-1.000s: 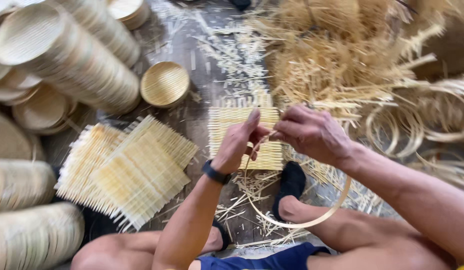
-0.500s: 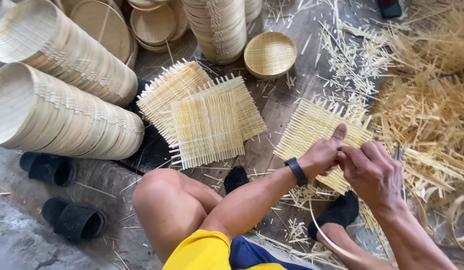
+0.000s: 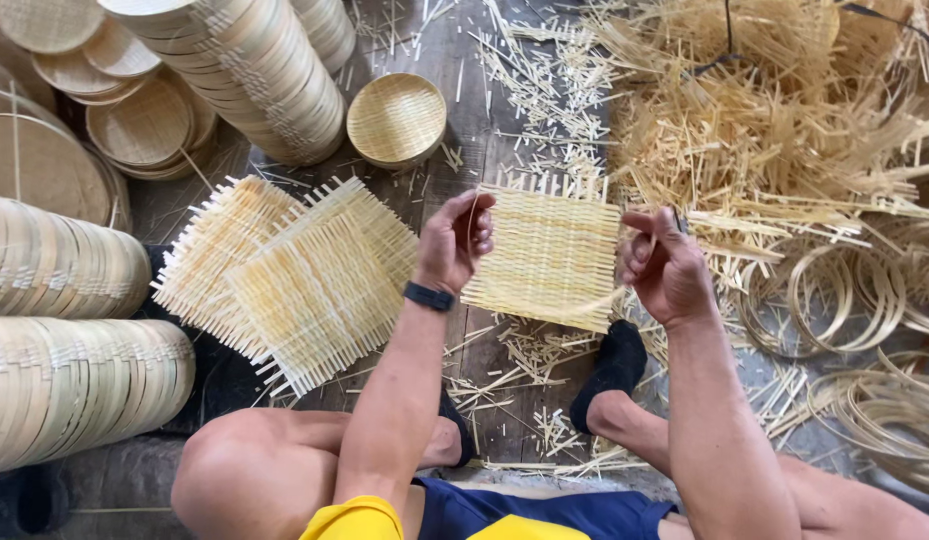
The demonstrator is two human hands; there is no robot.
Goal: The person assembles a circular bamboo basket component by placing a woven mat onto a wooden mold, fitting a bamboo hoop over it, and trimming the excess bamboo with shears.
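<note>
- The left hand (image 3: 457,243) is raised over the floor with its grip pinched shut on one end of a thin bamboo strip (image 3: 545,308), fingers curled and the thumb pressed against it.
- The right hand (image 3: 663,268) holds the other end of the same strip, its grip closed around it near the thumb.
- The strip bends in a loop between the 2 hands, hanging in front of a square woven mat (image 3: 551,255).
- That mat lies flat on the plank floor (image 3: 485,100), between the hands and just beyond the person's 2 dark-socked feet.
- A black band sits on the left wrist.
- To the left of the left hand, 2 more square woven mats (image 3: 305,275) lie overlapped on the floor.
- A small round woven basket (image 3: 396,118) rests beyond them, next to tall stacks of round baskets (image 3: 255,70).
- Loose bamboo slivers (image 3: 765,130) are heaped at the right, with coiled bamboo hoops (image 3: 845,290) lying near the right hand.
</note>
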